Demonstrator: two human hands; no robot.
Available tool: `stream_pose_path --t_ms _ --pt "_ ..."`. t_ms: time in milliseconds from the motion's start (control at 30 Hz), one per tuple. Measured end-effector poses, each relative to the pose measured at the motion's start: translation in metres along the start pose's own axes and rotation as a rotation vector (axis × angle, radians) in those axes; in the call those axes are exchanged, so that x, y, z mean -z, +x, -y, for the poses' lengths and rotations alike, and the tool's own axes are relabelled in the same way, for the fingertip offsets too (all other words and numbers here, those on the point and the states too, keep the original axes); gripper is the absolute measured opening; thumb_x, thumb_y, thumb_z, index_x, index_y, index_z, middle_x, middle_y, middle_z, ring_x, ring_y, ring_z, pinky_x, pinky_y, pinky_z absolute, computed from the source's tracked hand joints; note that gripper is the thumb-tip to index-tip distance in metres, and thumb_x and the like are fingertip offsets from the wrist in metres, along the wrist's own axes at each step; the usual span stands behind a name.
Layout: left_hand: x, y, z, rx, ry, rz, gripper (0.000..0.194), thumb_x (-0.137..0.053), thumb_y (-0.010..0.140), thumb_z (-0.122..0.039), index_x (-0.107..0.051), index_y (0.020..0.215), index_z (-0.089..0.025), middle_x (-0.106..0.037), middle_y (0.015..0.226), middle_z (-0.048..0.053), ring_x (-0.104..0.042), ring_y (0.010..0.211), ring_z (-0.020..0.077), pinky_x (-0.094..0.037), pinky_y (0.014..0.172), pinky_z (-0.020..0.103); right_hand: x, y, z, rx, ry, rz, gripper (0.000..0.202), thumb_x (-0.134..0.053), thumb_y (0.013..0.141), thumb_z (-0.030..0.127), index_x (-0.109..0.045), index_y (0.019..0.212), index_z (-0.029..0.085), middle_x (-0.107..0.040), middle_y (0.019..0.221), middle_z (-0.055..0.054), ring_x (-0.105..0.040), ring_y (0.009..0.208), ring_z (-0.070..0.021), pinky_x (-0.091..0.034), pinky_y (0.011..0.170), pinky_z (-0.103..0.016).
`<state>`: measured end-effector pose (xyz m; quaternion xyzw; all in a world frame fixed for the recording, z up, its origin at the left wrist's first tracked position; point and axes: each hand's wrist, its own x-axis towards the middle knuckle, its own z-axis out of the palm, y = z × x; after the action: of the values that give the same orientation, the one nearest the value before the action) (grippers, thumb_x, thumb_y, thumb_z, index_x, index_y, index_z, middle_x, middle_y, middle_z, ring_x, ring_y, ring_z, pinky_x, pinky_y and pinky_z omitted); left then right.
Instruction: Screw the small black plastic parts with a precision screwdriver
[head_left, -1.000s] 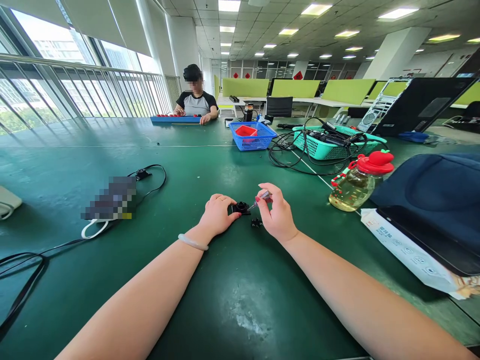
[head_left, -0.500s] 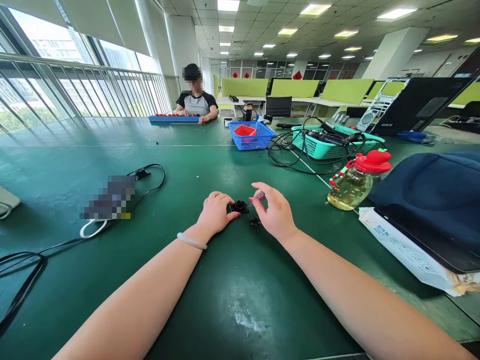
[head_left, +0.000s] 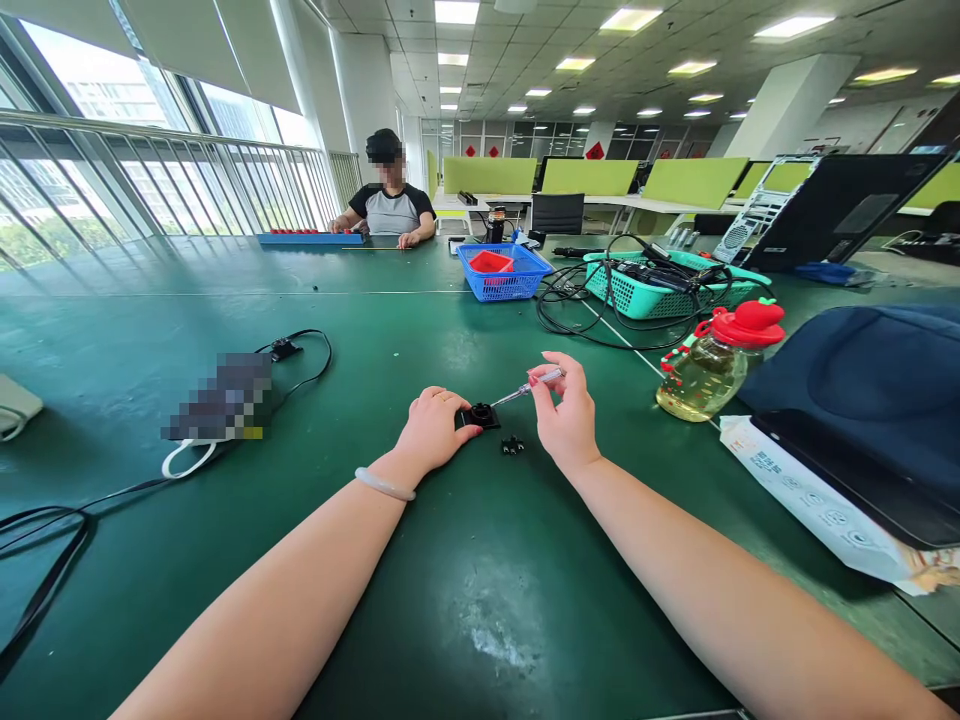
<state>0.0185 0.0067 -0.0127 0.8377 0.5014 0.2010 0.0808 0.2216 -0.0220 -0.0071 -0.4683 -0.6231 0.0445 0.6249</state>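
Note:
My left hand (head_left: 433,432) grips the left side of a small black part with a round raised centre (head_left: 482,414), which lies on the green table (head_left: 465,600). In my right hand (head_left: 567,410) a slim screwdriver (head_left: 529,387) with a clear handle is pinched between thumb and fingers. Its shaft slants down to the left, and the tip is at the right edge of the black part; whether it touches cannot be made out. Just below and right of that part lies a small black piece with several prongs (head_left: 512,446), apart from both hands.
A blue basket (head_left: 506,285) and a green basket of cables (head_left: 652,300) stand farther back. At right are a red-lidded bottle (head_left: 701,375), a black phone (head_left: 847,475) and a dark blue bag (head_left: 862,380). Cables (head_left: 71,530) lie left. Another person (head_left: 391,205) sits opposite.
My right hand has moved right and tilted the screwdriver lower, showing more of its length. My left hand stays on the black part. Across the table, the blue tray has shifted left.

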Motion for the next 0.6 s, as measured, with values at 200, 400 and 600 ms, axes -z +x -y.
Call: stream_pose_path --t_ms 200,400,600 --pt "-0.001 0.000 0.000 -0.029 -0.002 0.003 0.032 -0.071 0.083 -0.039 -0.072 0.110 -0.022 -0.073 0.115 0.007 -0.052 0.124 0.0295 -0.040 0.109 0.047 -0.001 0.001 -0.007 -0.115 0.038 0.080 0.031 -0.051 0.092 0.023 -0.050 0.123 0.025 -0.070 0.101 -0.005 -0.068 0.081 -0.0178 -0.056 0.080 -0.038" --pt "0.001 0.000 -0.002 -0.021 0.021 0.010 0.034 -0.072 0.083 -0.040 -0.072 0.112 -0.021 -0.073 0.115 0.008 -0.053 0.124 0.0300 -0.041 0.108 0.047 -0.002 -0.002 -0.001 -0.071 0.068 0.185 0.036 -0.047 0.093 0.019 -0.048 0.128 0.027 -0.066 0.113 -0.007 -0.071 0.087 -0.0185 -0.057 0.083 -0.041" --pt "0.004 0.001 -0.003 0.002 0.059 -0.003 0.035 -0.076 0.079 -0.043 -0.073 0.108 -0.023 -0.074 0.112 0.008 -0.055 0.121 0.0301 -0.043 0.105 0.046 0.001 -0.006 0.011 0.125 0.091 0.059 0.037 -0.046 0.097 0.019 -0.042 0.133 0.028 -0.065 0.107 -0.006 -0.071 0.088 -0.0190 -0.057 0.086 -0.042"
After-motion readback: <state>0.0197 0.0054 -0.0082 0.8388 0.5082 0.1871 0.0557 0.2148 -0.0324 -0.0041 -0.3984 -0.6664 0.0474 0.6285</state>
